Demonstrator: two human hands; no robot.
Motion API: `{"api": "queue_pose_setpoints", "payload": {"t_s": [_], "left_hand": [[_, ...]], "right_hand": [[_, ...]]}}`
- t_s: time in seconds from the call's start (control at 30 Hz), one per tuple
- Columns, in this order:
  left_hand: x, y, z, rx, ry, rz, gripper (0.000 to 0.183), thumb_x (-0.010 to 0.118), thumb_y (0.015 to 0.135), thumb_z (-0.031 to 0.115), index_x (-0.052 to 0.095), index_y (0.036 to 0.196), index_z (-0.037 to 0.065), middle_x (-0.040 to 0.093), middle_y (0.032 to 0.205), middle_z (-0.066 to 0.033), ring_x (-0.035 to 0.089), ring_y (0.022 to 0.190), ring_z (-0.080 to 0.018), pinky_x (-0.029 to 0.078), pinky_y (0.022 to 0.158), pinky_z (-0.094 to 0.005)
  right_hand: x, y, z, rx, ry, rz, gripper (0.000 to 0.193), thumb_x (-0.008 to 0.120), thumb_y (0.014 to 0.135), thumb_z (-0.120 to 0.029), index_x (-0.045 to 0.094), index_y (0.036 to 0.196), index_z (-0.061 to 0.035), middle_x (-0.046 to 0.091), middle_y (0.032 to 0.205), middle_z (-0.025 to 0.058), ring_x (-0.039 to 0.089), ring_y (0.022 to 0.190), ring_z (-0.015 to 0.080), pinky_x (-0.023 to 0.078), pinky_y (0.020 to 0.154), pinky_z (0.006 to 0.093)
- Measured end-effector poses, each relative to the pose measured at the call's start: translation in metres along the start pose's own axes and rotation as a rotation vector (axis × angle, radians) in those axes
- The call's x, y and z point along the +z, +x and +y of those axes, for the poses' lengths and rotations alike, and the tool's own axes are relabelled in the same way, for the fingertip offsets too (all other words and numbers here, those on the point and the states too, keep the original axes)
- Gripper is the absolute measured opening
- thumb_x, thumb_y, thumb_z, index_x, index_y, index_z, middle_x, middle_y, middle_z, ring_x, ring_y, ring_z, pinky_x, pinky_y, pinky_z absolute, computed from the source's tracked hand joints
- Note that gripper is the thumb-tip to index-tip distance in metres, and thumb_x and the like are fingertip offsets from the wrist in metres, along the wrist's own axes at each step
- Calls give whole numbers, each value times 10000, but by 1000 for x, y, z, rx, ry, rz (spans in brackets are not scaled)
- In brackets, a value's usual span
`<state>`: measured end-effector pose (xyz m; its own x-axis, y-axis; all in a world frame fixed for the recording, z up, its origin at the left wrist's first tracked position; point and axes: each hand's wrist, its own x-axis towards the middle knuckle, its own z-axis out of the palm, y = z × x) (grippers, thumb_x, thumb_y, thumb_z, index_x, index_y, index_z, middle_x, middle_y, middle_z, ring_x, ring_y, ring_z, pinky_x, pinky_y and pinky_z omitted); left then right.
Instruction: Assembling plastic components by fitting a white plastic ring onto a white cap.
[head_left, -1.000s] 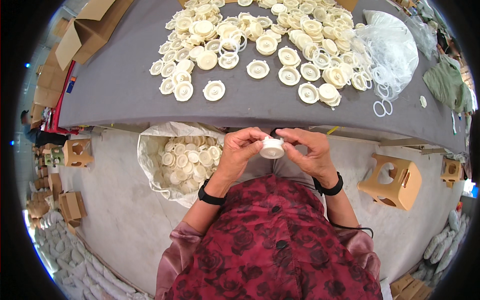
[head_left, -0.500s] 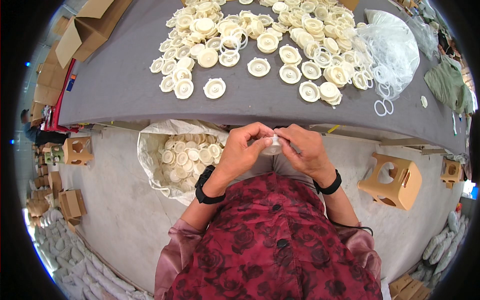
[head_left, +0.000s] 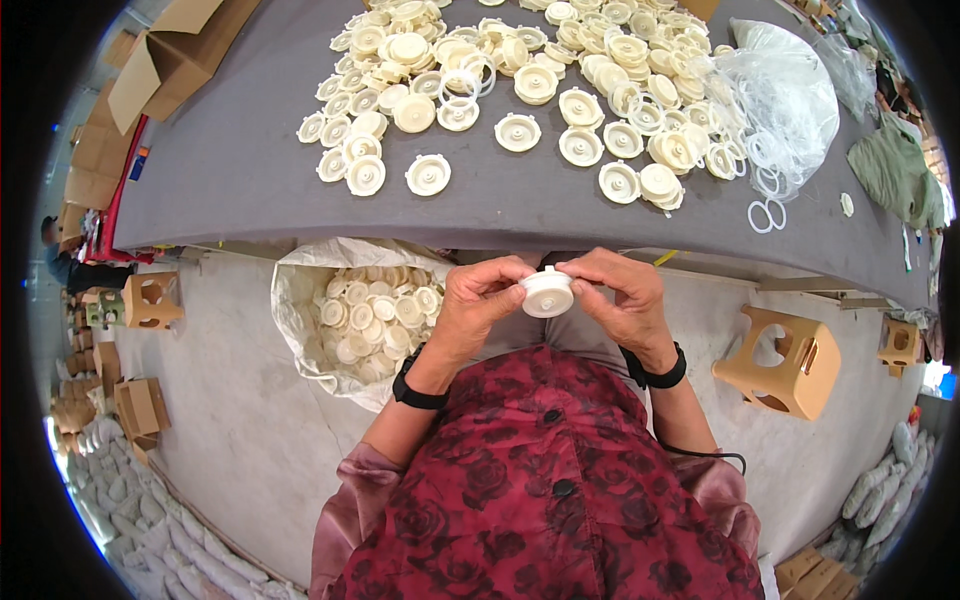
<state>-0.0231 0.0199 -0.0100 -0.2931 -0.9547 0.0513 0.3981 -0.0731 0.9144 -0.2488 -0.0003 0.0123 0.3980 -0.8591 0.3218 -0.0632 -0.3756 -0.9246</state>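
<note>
Both hands hold one round cream plastic cap (head_left: 547,293) close to my chest, below the table edge. My left hand (head_left: 480,305) pinches its left rim, and my right hand (head_left: 615,297) grips its right side with fingers curled over the top. Each wrist wears a black band. On the grey table (head_left: 230,170) beyond lies a spread of several matching cream caps (head_left: 520,70), mixed with thin clear rings (head_left: 768,215).
A white sack (head_left: 300,300) full of cream caps stands on the floor at my left. A clear plastic bag of rings (head_left: 785,95) lies at the table's right. Tan plastic stools (head_left: 785,360) stand on the floor, and cardboard boxes (head_left: 165,60) sit at the far left.
The hands closed tightly over the cap half a second ago; now the fingers have drawn apart again and the cap's face shows between them.
</note>
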Motion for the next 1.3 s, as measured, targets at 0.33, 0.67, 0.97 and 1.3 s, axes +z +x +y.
{"api": "queue_pose_setpoints", "payload": {"t_s": [0.33,0.67,0.97,1.3], "left_hand": [[4,5,24,9,411,-177,118,663,915,68,682,968,-35,653,904,-39,583,838,-134,455,772,-275],[9,11,8,-163,-126,-42,378,743,900,158,577,1206,10,668,1069,-46,625,975,-128,475,901,-277],[3,2,-10,-70,-123,15,82,675,920,77,674,960,5,644,924,4,567,870,-79,442,808,-238],[4,6,11,25,545,-190,125,623,952,108,658,952,-12,582,877,10,528,813,-97,416,735,-249]], "right_hand": [[8,8,-14,-105,-142,-17,293,684,815,32,698,1104,-9,671,859,117,642,697,239,494,620,315],[13,-1,-5,38,69,188,231,666,869,20,714,1094,1,666,882,68,605,751,119,491,650,253],[5,0,-5,-11,-21,61,241,689,857,3,703,1097,8,680,862,96,638,718,159,501,638,284],[11,7,-11,-92,-240,-33,218,687,817,17,684,1035,-4,631,803,115,618,659,248,482,587,316]]}}
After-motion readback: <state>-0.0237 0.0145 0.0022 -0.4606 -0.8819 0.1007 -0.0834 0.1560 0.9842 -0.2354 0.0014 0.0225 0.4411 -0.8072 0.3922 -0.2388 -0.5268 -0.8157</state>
